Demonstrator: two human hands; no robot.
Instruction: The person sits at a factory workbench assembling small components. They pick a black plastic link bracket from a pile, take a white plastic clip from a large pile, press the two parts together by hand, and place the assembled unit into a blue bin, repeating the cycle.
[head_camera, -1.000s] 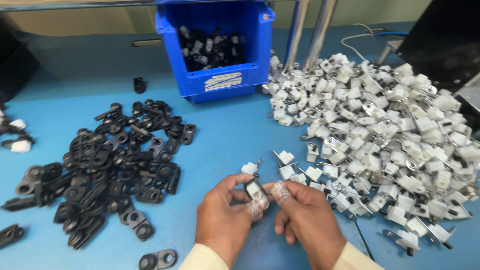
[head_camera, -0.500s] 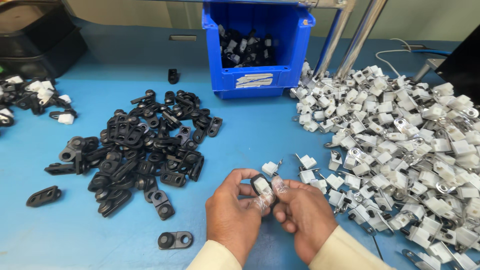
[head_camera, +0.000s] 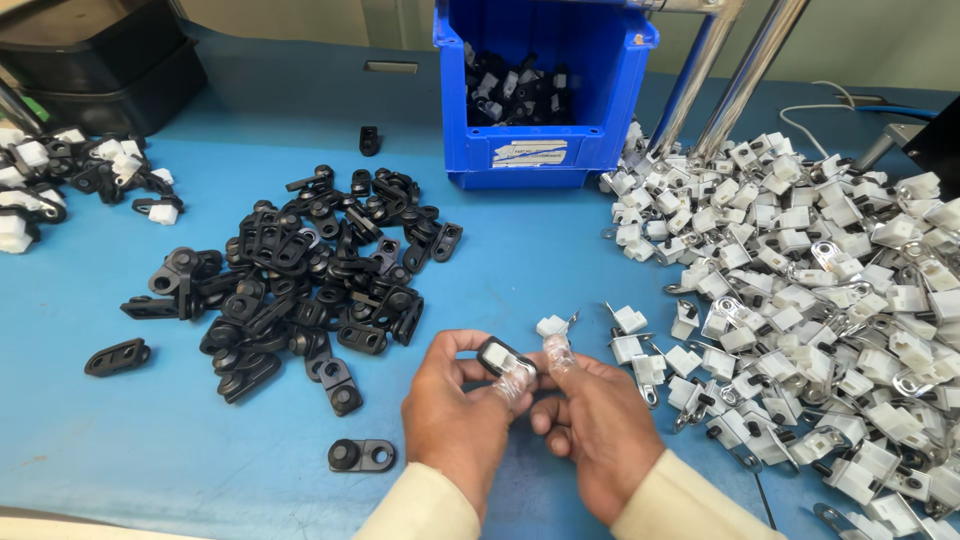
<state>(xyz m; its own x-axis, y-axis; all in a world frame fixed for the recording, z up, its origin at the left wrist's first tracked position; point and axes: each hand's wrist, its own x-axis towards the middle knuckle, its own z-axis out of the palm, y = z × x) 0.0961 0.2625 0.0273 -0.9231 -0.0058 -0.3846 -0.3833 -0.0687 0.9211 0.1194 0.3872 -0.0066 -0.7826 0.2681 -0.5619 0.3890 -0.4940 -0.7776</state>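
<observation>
head view, nearest the lower edge: two cream sleeves lead to the left hand and the right hand, close together over the blue table. the left hand's thumb and taped fingertips are pinched shut around a small black clip, held up just above the tabletop. the right hand's taped fingertips are closed right beside the clip, touching it or nearly so; whether they pinch a piece of their own cannot be told. just left of the left wrist a single black two-hole link lies flat on the table. just beyond the fingertips sits a loose white clip. to the right spreads a big heap of white clips with metal tabs, reaching from the near edge far back. to the left, a heap of black links lies in the middle of the table. farther back stands a blue bin holding mixed black and white assembled pieces. at the far left edge lies a smaller scatter of black-and-white parts, with a dark tray behind it.
</observation>
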